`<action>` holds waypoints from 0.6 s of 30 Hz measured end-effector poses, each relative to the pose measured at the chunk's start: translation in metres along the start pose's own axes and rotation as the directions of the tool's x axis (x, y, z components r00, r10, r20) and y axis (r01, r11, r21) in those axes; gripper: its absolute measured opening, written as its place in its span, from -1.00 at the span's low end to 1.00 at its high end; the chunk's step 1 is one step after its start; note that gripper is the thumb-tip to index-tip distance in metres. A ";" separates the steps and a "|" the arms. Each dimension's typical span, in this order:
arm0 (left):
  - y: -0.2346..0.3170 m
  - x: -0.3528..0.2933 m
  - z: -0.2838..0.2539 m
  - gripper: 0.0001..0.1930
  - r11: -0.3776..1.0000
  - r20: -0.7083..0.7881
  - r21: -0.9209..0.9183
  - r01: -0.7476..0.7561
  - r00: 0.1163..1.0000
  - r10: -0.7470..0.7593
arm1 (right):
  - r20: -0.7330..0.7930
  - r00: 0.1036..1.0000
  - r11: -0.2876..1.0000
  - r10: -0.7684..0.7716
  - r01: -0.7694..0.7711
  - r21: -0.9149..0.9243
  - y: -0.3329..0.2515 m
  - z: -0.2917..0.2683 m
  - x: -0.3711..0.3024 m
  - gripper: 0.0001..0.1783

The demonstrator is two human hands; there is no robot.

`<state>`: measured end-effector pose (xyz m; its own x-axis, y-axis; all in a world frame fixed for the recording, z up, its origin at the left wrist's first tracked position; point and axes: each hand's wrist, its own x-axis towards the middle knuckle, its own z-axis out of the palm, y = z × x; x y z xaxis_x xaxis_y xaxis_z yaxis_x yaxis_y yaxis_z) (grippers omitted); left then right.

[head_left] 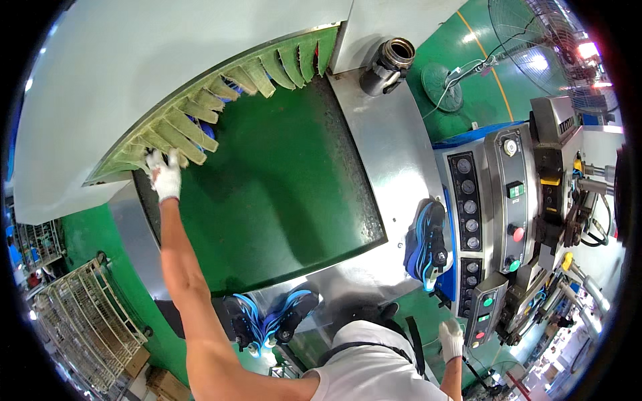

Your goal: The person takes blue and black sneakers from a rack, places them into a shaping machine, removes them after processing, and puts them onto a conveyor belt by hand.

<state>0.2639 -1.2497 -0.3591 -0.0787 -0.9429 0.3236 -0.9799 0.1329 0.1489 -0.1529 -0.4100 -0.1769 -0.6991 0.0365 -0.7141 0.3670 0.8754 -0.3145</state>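
Observation:
My left hand [164, 175], in a white glove, reaches to the left end of a green strip curtain [190, 130]. Its fingers are apart and touch the lowest strips; part of the fingertips is hidden among them. Blue bits of things [204, 127] show behind the strips. Beneath the curtain runs a green conveyor belt [267, 180]. My right hand [451, 339], also gloved in white, hangs at the lower right beside the machine's control panel [485, 311]. Its fingers look loosely bent and apart, with nothing visible in them.
A pair of black and blue shoes [271, 321] rests at the belt's near edge. Another such shoe [426, 240] lies on the metal surface [381, 154] at right. A dark open flask [388, 67] stands beyond it. Wire racks [83, 317] are at left, a fan [535, 40] far right.

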 end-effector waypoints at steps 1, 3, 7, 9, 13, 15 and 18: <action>0.021 -0.021 -0.012 -0.49 0.999 0.003 -0.041 0.008 1.000 -0.008 | 0.004 1.000 0.999 -0.031 0.031 -0.025 -0.025 0.012 -0.004 -0.32; 0.038 -0.054 -0.048 -0.71 0.969 0.033 -0.231 -0.089 0.995 0.099 | 0.095 0.964 0.964 -0.247 0.254 -0.072 -0.066 0.031 -0.007 -0.32; 0.071 -0.129 -0.104 -0.80 0.922 0.114 -0.386 -0.025 0.991 0.075 | 0.219 0.833 0.826 -0.508 0.543 -0.150 -0.143 0.074 -0.028 -0.20; 0.101 -0.164 -0.141 -0.82 0.878 0.139 -0.475 -0.069 0.979 0.152 | 0.340 0.763 0.744 -0.550 0.633 -0.216 -0.213 0.074 -0.075 -0.22; 0.249 -0.253 -0.255 -0.81 0.681 0.230 -0.689 -0.249 0.815 0.532 | 0.262 0.320 0.305 -0.910 0.947 -0.100 -0.214 0.093 -0.093 -0.22; 0.327 -0.302 -0.315 -0.80 0.522 0.187 -0.779 -0.346 0.667 0.721 | 0.158 0.301 0.251 -0.940 0.928 -0.275 -0.218 0.097 -0.098 -0.32; 0.434 -0.364 -0.376 -0.79 0.342 0.183 -0.857 -0.386 0.392 0.902 | -0.046 0.422 0.424 -0.905 0.893 -0.151 -0.185 0.061 -0.052 -0.62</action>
<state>-0.0633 -0.7337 -0.0612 -0.9480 -0.3052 0.0901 -0.1471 0.6714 0.7263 -0.1467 -0.6031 -0.1199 -0.6554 -0.7552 0.0119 -0.5612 0.4763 -0.6769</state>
